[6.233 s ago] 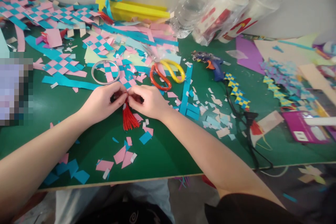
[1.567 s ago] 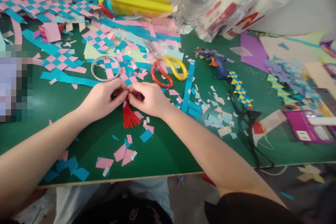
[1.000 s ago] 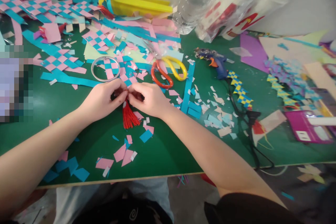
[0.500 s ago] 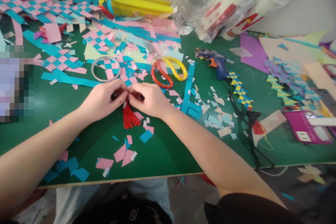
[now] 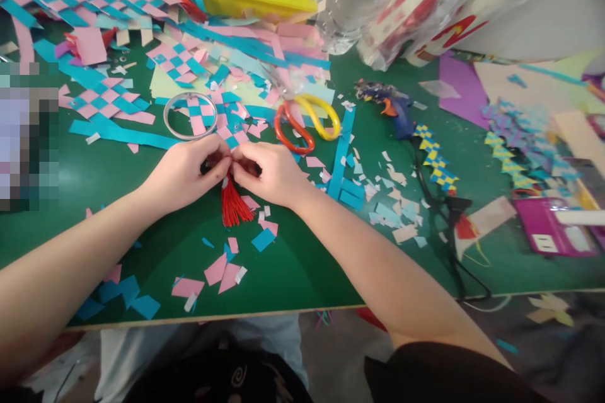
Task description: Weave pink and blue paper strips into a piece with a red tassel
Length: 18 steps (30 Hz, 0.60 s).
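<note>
My left hand (image 5: pixel 191 170) and my right hand (image 5: pixel 269 173) meet fingertip to fingertip at the top of a red tassel (image 5: pixel 235 206). Both pinch there, and the tassel's strands hang down below the fingers onto the green table. Just beyond the fingertips lies a woven pink and blue paper piece (image 5: pixel 232 136), its near end partly hidden by my hands. A silver ring (image 5: pixel 168 118) rests behind my left hand. Scissors with a red and a yellow handle (image 5: pixel 302 143) lie behind my right hand.
Paper scraps (image 5: pixel 229 277) are scattered on the green table (image 5: pixel 293 277). A blue glue gun (image 5: pixel 401 116) with a black cable lies to the right. Plastic-wrapped cups (image 5: pixel 425 0) and a yellow folded piece (image 5: pixel 250 0) stand at the back.
My hands stay pinched together at the tassel's top with barely any movement. The camera view has shifted slightly.
</note>
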### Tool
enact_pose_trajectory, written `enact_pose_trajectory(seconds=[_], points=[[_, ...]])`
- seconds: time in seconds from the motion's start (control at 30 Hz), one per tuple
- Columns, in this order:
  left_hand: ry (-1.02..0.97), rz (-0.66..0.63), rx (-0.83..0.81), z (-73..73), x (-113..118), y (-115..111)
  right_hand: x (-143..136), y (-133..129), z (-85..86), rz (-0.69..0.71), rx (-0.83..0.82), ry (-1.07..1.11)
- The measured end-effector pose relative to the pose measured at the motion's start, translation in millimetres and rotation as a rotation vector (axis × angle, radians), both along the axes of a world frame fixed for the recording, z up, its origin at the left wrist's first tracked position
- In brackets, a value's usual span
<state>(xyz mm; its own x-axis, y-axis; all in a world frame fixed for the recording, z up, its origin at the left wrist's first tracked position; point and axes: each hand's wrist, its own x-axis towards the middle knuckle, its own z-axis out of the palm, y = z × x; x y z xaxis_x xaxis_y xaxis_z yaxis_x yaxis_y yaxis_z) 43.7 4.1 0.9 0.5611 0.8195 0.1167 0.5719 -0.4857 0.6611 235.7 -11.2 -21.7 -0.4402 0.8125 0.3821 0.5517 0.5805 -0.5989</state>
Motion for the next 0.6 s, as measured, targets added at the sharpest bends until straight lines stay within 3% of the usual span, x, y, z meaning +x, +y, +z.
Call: enact_pose_trajectory(seconds=[0.6], points=[[-0.024, 0.016, 0.005, 0.1, 1.7, -1.6, -0.3, -0.4, 1.0, 0.009, 0.053, 0.048]])
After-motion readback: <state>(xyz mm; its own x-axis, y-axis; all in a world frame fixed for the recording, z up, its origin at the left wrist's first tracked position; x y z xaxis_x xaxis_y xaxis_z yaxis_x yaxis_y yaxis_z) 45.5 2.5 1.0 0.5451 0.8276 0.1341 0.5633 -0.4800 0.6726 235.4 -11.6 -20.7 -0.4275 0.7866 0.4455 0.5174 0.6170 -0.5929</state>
